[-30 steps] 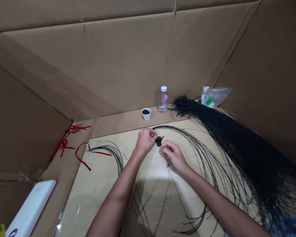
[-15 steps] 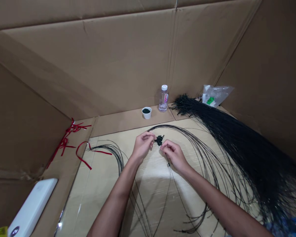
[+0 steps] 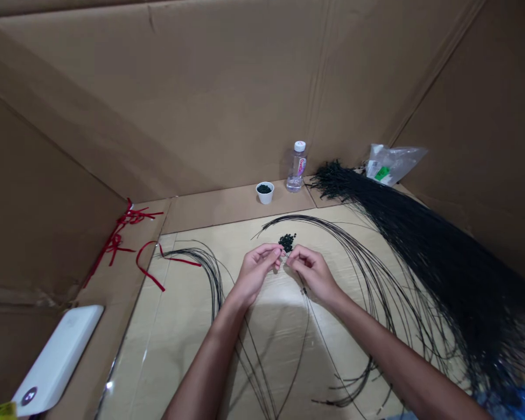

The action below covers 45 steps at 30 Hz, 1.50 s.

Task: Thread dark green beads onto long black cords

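My left hand (image 3: 259, 269) is closed in a pinch just in front of a small pile of black beads (image 3: 286, 241). Whatever its fingertips hold is too small to make out. Close beside it, my right hand (image 3: 314, 269) pinches a thin black cord (image 3: 307, 309), fingertips nearly meeting those of the left. Below the right hand, a small dark bead or knot (image 3: 304, 291) shows on the cord, and strands run from there toward me. A loose arc of black cords (image 3: 345, 245) curves behind the beads and round to the right.
Dark beads fill a white cup (image 3: 265, 193) beside a clear bottle (image 3: 296, 168). A thick bundle of black cords (image 3: 420, 251) covers the right side, near a plastic bag (image 3: 394, 164). Leftward lie more cords (image 3: 205, 265), red ribbons (image 3: 146, 274) and a white power bank (image 3: 61, 359).
My left hand has come away from the bead pile toward me, and its fingertips now meet those of my right hand. The view has tilted slightly down.
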Each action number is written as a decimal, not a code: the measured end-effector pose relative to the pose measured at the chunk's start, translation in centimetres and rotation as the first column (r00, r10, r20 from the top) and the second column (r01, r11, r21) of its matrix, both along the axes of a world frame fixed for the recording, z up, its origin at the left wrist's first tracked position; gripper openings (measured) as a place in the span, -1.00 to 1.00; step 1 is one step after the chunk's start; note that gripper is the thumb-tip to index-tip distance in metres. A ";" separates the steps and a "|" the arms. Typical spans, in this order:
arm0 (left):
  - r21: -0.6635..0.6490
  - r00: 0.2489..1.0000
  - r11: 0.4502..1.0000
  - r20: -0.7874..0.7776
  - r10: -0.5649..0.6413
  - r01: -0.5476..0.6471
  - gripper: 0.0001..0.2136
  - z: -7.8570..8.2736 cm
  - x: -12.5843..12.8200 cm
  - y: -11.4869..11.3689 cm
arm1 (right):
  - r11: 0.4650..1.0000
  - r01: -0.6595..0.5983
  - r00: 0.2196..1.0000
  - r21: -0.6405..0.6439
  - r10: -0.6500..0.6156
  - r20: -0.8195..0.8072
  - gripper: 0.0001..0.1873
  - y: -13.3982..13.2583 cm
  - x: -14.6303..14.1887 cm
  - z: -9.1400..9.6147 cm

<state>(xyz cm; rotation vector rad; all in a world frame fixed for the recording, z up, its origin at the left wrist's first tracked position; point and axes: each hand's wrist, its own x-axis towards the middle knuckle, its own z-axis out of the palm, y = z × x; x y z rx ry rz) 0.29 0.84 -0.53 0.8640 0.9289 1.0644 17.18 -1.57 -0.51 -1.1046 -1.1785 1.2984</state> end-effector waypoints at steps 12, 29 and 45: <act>0.050 0.997 0.996 -0.047 -0.065 0.067 -0.71 -0.2 0.0 -0.1 | 1.000 0.010 1.000 -0.016 -0.010 0.006 -0.82 0.0 0.1 0.0; 0.077 0.992 0.992 -0.083 -0.097 0.104 -0.71 -0.3 0.0 0.0 | 1.000 -0.024 1.000 0.009 0.023 0.007 -0.85 -0.1 0.2 -0.1; 0.085 0.989 0.990 -0.100 -0.107 0.115 -0.71 -0.1 0.0 -0.1 | 1.000 0.006 0.996 0.031 -0.008 0.086 -0.83 0.1 0.3 -0.3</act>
